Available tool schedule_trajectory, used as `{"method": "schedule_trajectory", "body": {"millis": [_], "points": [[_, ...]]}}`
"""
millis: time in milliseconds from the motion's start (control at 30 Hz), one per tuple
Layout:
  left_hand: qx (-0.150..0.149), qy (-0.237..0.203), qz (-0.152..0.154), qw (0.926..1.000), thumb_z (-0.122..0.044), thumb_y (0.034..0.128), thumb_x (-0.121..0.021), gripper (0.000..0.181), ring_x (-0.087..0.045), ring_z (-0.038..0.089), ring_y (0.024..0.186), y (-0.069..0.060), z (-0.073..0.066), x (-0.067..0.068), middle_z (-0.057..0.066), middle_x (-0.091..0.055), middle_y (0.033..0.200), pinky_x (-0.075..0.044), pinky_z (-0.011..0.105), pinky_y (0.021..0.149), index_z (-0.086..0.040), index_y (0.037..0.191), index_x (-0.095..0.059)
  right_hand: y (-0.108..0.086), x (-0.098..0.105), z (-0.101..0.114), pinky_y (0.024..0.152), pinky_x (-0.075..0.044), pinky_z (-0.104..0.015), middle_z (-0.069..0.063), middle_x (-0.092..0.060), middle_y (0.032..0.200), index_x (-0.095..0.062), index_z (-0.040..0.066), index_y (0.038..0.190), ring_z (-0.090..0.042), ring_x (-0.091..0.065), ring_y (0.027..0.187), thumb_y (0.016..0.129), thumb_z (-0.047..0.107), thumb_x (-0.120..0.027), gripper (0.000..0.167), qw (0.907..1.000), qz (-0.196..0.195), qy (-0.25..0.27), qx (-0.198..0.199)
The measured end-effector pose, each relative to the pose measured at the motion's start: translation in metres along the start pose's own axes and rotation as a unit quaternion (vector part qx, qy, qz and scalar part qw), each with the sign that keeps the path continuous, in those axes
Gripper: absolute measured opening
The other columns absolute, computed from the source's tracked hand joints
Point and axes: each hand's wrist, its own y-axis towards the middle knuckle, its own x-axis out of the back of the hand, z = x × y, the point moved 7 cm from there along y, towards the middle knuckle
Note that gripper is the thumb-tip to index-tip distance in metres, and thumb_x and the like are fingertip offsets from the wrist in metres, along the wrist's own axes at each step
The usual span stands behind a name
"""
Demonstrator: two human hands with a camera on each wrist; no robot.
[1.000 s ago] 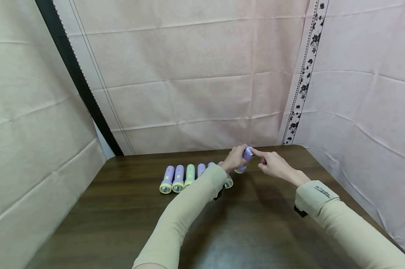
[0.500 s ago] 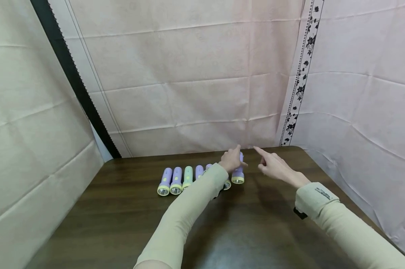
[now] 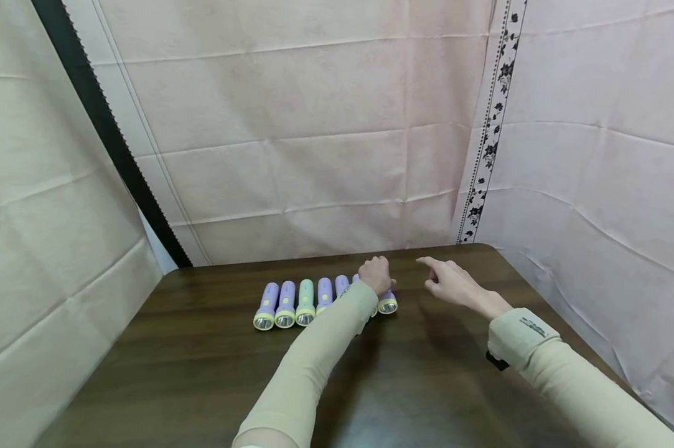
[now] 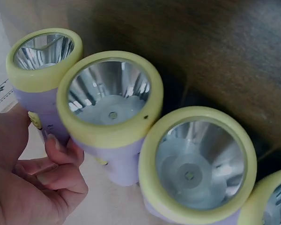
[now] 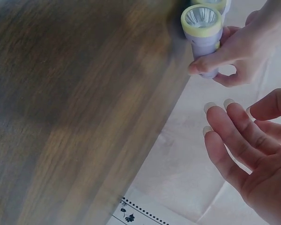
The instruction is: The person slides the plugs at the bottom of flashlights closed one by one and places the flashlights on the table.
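Note:
A row of small flashlights lies on the brown table, lenses facing me. Purple ones with yellow rims, like this leftmost flashlight (image 3: 267, 305), flank a green flashlight (image 3: 305, 302). At the row's right end, my left hand (image 3: 376, 274) grips the last purple flashlight (image 4: 43, 75) by its barrel, thumb on one side and fingers on the other. That flashlight stands close beside its purple neighbour (image 4: 111, 108). My left forearm hides part of the row in the head view. Holding nothing, my right hand (image 3: 454, 283) hovers to the right with loosely bent fingers (image 5: 234, 136).
The dark wooden table (image 3: 202, 386) ends at a far edge just behind the flashlights. Pale creased cloth (image 3: 314, 124) hangs behind and along both sides, with a flowered band at the back right corner.
The end flashlight, earlier tilted up at my right index finger, has come down and left to the row's end in my left hand. My right index finger has lowered from its pointing pose.

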Motion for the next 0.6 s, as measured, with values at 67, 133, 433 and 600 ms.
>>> {"method": "schedule_trajectory", "body": {"millis": [67,133,433,600], "points": [[0.0,0.006,0.003,1.0,-0.043,0.0821,-0.074,0.046,-0.069,0.023,0.096,0.0,0.002,-0.001,0.005,-0.07,0.11,-0.056,0.036,0.07,-0.01,0.113,-0.066,0.001,-0.001,0.001,0.054,-0.039,-0.027,0.003,-0.061,0.071,-0.052,0.003,0.133,-0.008,-0.049,0.059,0.083,0.003,-0.056,0.051,1.0,0.0,0.0,0.001],[0.0,0.012,0.009,0.9999,-0.043,0.0819,-0.074,0.042,-0.069,0.022,0.095,0.0,0.003,-0.006,0.004,-0.07,0.109,-0.056,0.036,0.069,-0.012,0.11,-0.069,0.001,-0.003,0.002,0.054,-0.039,-0.027,0.003,-0.061,0.071,-0.053,0.003,0.133,-0.008,-0.049,0.059,0.082,0.003,-0.056,0.05,1.0,0.001,0.003,0.001],[0.002,0.042,0.006,0.9991,-0.046,0.0802,-0.075,0.038,-0.07,0.022,0.089,0.001,0.007,-0.018,0.002,-0.072,0.104,-0.055,0.035,0.065,-0.017,0.105,-0.072,0.0,-0.01,0.007,0.053,-0.038,-0.027,0.004,-0.058,0.068,-0.056,0.003,0.129,-0.008,-0.047,0.057,0.081,0.002,-0.057,0.048,0.9999,-0.004,0.008,0.01],[0.001,0.05,0.01,0.9987,-0.046,0.0826,-0.072,0.037,-0.07,0.021,0.091,0.001,0.009,-0.017,0.002,-0.071,0.106,-0.055,0.035,0.067,-0.017,0.106,-0.072,0.002,-0.01,0.006,0.054,-0.038,-0.027,0.003,-0.058,0.068,-0.056,0.003,0.129,-0.008,-0.047,0.058,0.081,0.002,-0.057,0.047,0.9999,-0.007,0.007,0.012]]}}
